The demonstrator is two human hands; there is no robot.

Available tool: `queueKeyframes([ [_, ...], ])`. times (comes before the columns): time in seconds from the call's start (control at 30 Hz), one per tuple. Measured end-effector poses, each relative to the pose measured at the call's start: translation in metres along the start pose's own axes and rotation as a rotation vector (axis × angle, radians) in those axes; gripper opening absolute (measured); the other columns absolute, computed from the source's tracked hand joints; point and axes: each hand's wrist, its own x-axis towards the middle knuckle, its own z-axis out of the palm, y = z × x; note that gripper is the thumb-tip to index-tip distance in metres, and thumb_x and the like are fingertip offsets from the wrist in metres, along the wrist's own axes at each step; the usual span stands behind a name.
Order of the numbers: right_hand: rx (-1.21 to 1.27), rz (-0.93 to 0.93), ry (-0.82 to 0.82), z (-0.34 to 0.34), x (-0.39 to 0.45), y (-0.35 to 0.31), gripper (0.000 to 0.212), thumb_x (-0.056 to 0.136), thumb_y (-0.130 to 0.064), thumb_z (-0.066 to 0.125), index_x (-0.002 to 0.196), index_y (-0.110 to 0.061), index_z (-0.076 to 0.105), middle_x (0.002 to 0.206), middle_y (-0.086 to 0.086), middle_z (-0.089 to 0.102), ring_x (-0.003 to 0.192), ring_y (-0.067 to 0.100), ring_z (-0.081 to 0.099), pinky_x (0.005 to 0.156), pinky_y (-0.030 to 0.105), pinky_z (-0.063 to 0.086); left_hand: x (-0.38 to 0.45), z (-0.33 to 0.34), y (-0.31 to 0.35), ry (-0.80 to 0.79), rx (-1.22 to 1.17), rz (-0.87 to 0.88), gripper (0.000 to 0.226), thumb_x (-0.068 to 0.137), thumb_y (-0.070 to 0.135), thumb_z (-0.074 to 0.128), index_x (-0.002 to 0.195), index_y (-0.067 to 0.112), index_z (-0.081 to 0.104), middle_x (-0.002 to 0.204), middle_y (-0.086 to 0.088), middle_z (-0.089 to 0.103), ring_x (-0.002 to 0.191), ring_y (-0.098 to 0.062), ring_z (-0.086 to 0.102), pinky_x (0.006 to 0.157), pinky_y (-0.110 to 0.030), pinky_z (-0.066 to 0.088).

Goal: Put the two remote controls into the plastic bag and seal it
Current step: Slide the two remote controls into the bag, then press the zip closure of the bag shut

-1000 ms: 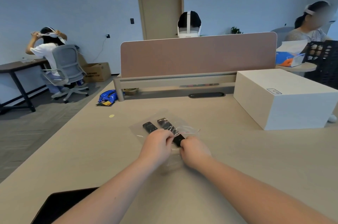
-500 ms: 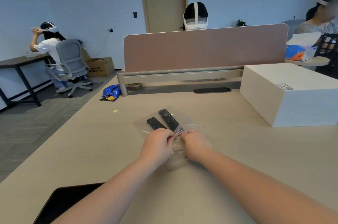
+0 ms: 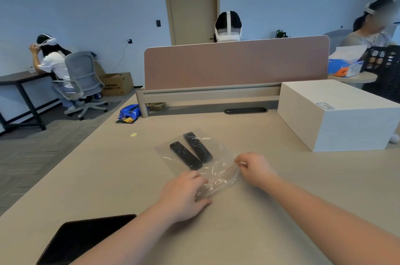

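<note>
Head view: clear plastic bag [image 3: 216, 169] flat on the beige tabletop [image 3: 281, 178], two black remote controls [image 3: 185, 155] [image 3: 197, 147] side by side inside its far half, angled away to the left. Left hand [image 3: 184, 195] pressed on the bag's near corner, fingers together and flat. Right hand [image 3: 254, 169] at the bag's right edge, fingers pinched on the plastic rim. White box [image 3: 337, 113] well apart to the right; dark tablet [image 3: 84, 238] at the near left.

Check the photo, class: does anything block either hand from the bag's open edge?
Nothing visible does. The left hand presses on the plastic bag at its near edge, the right hand pinches it, and both remote controls lie farther in.
</note>
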Motion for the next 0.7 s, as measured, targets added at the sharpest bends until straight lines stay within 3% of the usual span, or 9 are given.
queueKeyframes([
  [0.1,-0.058,0.019,0.0,-0.003,-0.003,0.001,0.026,0.084,-0.001,0.043,0.086,-0.004,0.068,0.1,0.017,0.07,0.095,0.032,0.06,0.077,0.033,0.048,-0.003,0.002,-0.003,0.037,0.119,0.061,0.018,0.089,0.032,0.044,0.102,0.025,0.054,0.112,0.005,0.057,0.108,-0.02,0.051,0.079,-0.035,0.05],
  [0.2,-0.137,0.018,-0.052,-0.008,-0.008,0.003,0.025,0.082,-0.002,0.041,0.064,-0.01,0.056,0.087,0.015,0.063,0.087,0.033,0.059,0.068,0.034,0.047,-0.007,0.007,-0.012,0.058,0.235,0.114,0.02,0.081,0.025,0.042,0.072,0.02,0.058,0.078,0.006,0.064,0.077,-0.019,0.064,0.05,-0.029,0.054],
  [0.3,-0.214,-0.019,-0.047,-0.017,-0.02,0.003,0.022,0.085,-0.008,0.043,0.085,-0.011,0.064,0.093,0.006,0.054,0.096,0.029,0.057,0.07,0.031,0.045,-0.01,0.012,-0.021,0.133,0.292,0.13,0.027,0.076,0.032,0.039,0.058,0.019,0.055,0.06,0.009,0.059,0.057,-0.014,0.061,0.034,-0.022,0.048],
  [0.43,-0.334,-0.185,0.009,-0.03,-0.029,-0.006,0.03,0.085,-0.019,0.047,0.112,-0.021,0.059,0.117,0.001,0.052,0.119,0.02,0.04,0.09,0.03,0.041,-0.012,0.001,-0.017,0.183,0.312,0.126,0.029,0.078,0.035,0.039,0.059,0.019,0.055,0.06,0.008,0.058,0.055,-0.014,0.059,0.035,-0.02,0.044],
  [0.57,-0.349,-0.407,-0.121,-0.027,-0.029,-0.021,0.051,0.084,-0.033,0.055,0.133,-0.031,0.043,0.141,-0.008,0.044,0.138,0.015,0.026,0.11,0.034,0.026,-0.009,-0.012,-0.007,0.177,0.315,0.08,0.021,0.078,0.029,0.049,0.06,0.019,0.055,0.064,0.006,0.057,0.052,-0.018,0.06,0.035,-0.025,0.044],
  [0.63,-0.373,-0.475,-0.17,-0.02,-0.029,-0.029,0.049,0.085,-0.038,0.059,0.132,-0.031,0.045,0.141,-0.007,0.047,0.138,0.014,0.027,0.112,0.033,0.023,-0.007,-0.018,0.001,0.122,0.228,0.047,0.016,0.086,0.023,0.052,0.073,0.016,0.058,0.079,-0.003,0.062,0.069,-0.029,0.063,0.051,-0.035,0.051],
  [0.7,-0.378,-0.48,-0.192,-0.014,-0.029,-0.038,0.041,0.087,-0.033,0.058,0.127,-0.026,0.052,0.134,0.0,0.055,0.132,0.017,0.038,0.11,0.033,0.028,-0.004,-0.021,0.006,0.071,0.238,-0.009,0.018,0.094,0.022,0.042,0.09,0.014,0.057,0.095,-0.009,0.065,0.087,-0.035,0.062,0.067,-0.039,0.048],
])
